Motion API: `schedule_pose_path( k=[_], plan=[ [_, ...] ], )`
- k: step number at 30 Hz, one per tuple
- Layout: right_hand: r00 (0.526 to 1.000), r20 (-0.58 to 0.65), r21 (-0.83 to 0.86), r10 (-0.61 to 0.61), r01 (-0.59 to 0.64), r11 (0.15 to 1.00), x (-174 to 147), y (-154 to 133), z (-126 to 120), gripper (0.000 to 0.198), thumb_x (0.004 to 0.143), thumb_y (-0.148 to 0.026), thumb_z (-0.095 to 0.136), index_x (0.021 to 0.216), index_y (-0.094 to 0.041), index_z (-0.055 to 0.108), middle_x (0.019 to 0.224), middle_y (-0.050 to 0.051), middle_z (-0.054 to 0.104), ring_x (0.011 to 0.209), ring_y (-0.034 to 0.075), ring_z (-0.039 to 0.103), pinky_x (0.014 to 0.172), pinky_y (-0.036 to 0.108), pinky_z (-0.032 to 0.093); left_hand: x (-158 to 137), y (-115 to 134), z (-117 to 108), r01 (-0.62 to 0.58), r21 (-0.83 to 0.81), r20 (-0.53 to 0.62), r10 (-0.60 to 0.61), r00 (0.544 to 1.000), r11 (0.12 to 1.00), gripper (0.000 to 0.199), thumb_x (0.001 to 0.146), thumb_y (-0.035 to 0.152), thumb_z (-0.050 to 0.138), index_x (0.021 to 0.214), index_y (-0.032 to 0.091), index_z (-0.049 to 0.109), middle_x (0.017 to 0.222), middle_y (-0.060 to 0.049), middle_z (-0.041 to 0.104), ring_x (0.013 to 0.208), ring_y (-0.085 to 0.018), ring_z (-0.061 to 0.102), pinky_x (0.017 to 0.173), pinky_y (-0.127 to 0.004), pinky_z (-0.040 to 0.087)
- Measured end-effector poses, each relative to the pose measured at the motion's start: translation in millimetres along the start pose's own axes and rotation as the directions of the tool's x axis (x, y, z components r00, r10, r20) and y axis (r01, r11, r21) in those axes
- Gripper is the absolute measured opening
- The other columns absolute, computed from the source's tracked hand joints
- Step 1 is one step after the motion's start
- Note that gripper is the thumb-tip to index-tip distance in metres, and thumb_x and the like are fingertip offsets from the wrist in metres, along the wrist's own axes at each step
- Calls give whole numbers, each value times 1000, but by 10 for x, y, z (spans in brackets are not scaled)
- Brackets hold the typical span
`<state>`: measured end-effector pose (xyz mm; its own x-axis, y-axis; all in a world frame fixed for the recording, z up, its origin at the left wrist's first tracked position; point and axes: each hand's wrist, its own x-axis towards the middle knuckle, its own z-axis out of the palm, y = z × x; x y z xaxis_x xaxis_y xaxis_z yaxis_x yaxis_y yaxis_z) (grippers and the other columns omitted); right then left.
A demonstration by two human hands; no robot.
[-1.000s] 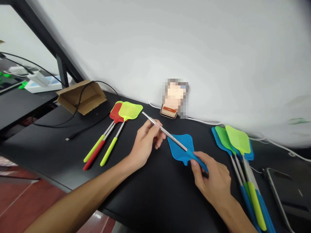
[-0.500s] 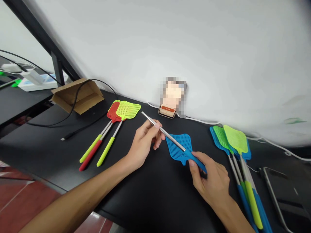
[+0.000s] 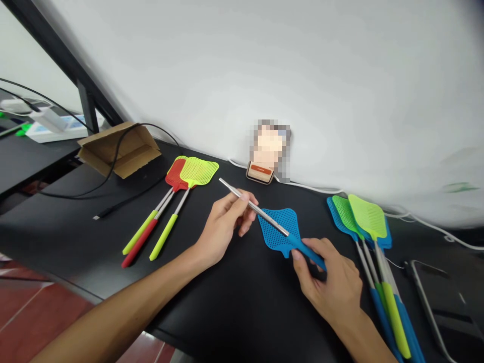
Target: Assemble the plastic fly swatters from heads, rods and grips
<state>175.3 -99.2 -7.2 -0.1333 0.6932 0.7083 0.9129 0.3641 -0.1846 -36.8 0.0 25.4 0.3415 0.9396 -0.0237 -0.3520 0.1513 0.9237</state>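
Both hands hold one fly swatter handle [image 3: 270, 220], a silver metal rod with a blue grip. My left hand [image 3: 232, 214] pinches the rod near its bare flattened end, which points up and left. Around the blue grip, my right hand [image 3: 328, 277] has its fingers closed. A separate blue mesh swatter head [image 3: 279, 229] lies flat on the black table [image 3: 234, 312], beneath the rod and partly covered by it. The grip's far end is hidden by my right hand.
Red and yellow fly swatters [image 3: 198, 172] lie at the left. Blue and green ones [image 3: 366, 217] are stacked at the right beside a dark phone [image 3: 446, 302]. Behind are a lit phone [image 3: 260, 172] against the wall, an open cardboard box [image 3: 121, 151] and a black cable [image 3: 128, 202].
My right hand has shifted slightly right and down with the blue grip. The rod's bare end has dipped a little, while the swatter head stays put.
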Motion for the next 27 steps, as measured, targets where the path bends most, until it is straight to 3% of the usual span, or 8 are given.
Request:
schedule_pose_path(
  k=[5, 14, 27],
  plan=[
    [1000, 9, 7, -4, 4, 1000, 10, -2, -25, 20, 98, -24, 63, 116, -18, 59, 89, 4, 69, 68, 16, 66, 62, 27, 51, -9, -17, -1, -6, -16, 20, 6, 1000, 1000, 36, 103, 49, 54, 92, 16, 65, 72, 0, 58, 51, -8, 48, 49, -23, 37],
    [1000, 9, 69, -25, 24, 997, 35, 3, -28, 23, 95, -17, 67, 117, -16, 60, 92, 6, 68, 76, 16, 67, 63, 27, 51, -12, 20, -3, -14, 49, 55, 12, 998, 999, 24, 99, 39, 64, 91, 17, 64, 71, 2, 57, 52, -8, 50, 49, -22, 39],
    [997, 21, 103, -81, 78, 992, -10, -38, -9, 23, 94, -13, 70, 116, -14, 63, 93, 7, 70, 80, 16, 68, 68, 28, 52, -105, -110, 33, 37, 137, 326, -80, 942, 990, 28, 99, 41, 64, 102, 14, 65, 81, -3, 64, 59, -9, 55, 52, -22, 42]
  ],
)
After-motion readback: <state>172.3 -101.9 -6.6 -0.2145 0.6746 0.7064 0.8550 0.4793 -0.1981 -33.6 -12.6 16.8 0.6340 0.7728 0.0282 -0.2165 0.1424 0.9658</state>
